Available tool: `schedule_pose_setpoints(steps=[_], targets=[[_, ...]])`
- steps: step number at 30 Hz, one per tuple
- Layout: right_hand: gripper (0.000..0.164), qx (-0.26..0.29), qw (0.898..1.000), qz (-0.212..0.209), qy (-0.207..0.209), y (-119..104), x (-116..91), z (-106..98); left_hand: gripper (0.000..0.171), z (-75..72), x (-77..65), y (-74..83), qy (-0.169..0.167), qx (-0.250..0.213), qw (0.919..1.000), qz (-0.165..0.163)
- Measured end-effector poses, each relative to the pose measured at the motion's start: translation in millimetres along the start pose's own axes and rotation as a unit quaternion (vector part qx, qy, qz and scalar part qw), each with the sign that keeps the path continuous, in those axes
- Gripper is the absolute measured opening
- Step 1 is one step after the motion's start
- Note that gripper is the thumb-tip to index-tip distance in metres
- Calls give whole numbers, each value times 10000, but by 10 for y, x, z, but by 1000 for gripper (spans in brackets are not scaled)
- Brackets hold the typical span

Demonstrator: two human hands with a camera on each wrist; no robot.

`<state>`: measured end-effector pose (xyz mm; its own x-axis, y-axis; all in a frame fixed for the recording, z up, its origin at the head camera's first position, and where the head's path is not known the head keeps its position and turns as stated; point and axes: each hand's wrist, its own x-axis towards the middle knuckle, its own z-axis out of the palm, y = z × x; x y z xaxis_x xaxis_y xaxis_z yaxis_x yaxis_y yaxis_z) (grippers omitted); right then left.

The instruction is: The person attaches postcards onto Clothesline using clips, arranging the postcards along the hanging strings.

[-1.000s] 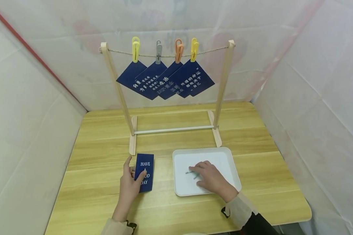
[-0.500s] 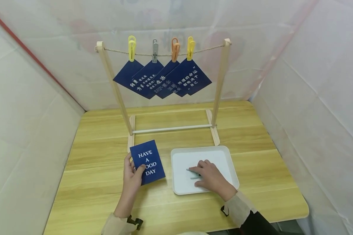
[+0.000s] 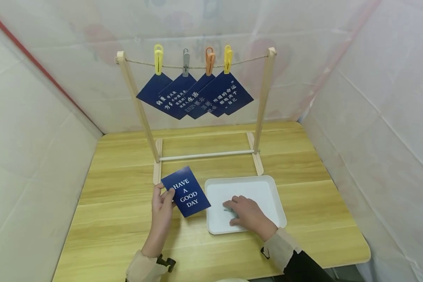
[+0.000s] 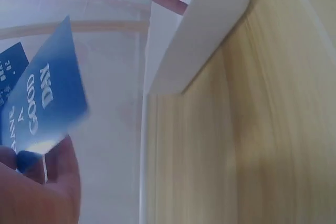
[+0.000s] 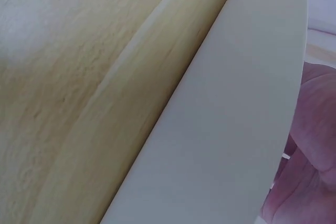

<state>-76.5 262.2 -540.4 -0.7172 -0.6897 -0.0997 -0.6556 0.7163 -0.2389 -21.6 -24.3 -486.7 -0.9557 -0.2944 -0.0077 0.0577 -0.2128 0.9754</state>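
Observation:
My left hand (image 3: 163,205) pinches a dark blue card (image 3: 194,188) by its left edge, thumb on the front; white letters on it read HAVE A GOOD DAY. The card is tilted above the table, its right corner close to the tray. In the left wrist view, the same card (image 4: 60,77) stands out from the fingers. My right hand (image 3: 248,213) is down in the white tray (image 3: 264,188), fingers curled over a grey-green clothespin (image 3: 228,210) that they mostly hide. The right wrist view shows mainly the tray's outer wall (image 5: 220,103) and part of the hand.
Behind the tray stands a wooden frame (image 3: 264,102) with a twine line (image 3: 244,61). Several blue cards (image 3: 229,94) hang overlapping from it by a lime clothespin (image 3: 158,60), a grey one (image 3: 185,64), an orange one (image 3: 210,62) and a yellow one (image 3: 228,60). Pale sheets (image 3: 380,117) surround the table.
My left hand has raised the card off the table, turned its face toward the head camera and moved it right, toward the tray. Under my right hand the clothespin has shifted and shows less.

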Motion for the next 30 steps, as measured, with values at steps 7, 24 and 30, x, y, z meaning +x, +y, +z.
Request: schedule_pose_setpoints(steps=[7,24,30], targets=[[50,569,9982,85,-137,46,-42,-66,19,109,3,13,-35,-88,9999,-40],[33,2115,9731,488,769,316,-4,-672,16,222,120,117,-672,138,9975,145],[19,1940,9622,80,1908,416,31,-1048,18,283,211,224,-839,185,9959,290]])
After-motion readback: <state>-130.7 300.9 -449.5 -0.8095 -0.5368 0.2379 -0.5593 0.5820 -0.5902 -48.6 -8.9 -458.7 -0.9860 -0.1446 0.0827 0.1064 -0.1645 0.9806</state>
